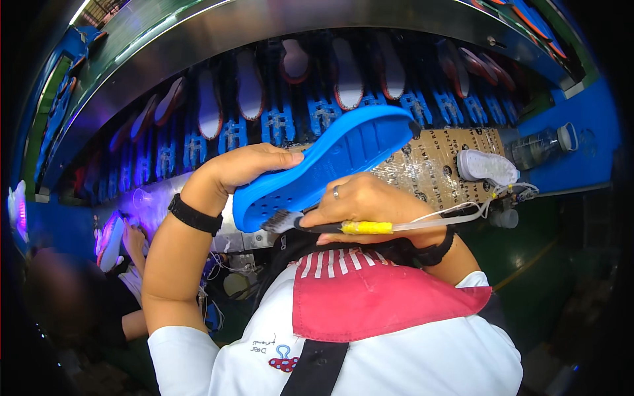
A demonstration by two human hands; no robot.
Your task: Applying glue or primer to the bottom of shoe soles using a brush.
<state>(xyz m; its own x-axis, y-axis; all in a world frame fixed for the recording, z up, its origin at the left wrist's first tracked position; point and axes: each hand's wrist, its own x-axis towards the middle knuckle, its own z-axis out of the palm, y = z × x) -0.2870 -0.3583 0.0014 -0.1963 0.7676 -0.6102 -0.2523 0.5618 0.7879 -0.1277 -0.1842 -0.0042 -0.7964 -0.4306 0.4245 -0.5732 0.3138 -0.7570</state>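
Observation:
My left hand (246, 165) is closed on the rim of a bright blue shoe sole (330, 162), its thumb over the upper edge. The sole is tilted, its hollow, ribbed inside facing me, with small holes at the lower left end. In my right hand (363, 201) is a brush (320, 228) with a black handle, yellow tape and a clear tube running off its back. The pale bristles lie at the sole's lower left rim; whether they touch it I cannot tell. Some right-hand fingers are hidden behind the handle.
Behind the sole runs a rack (277, 125) of blue holders with several pale soles. Brown cardboard (436, 165) covers the bench. A white sole (487, 167) and a clear plastic bottle (538, 146) are at right. At far left a co-worker's hand (135, 241) is beside a shoe (112, 244).

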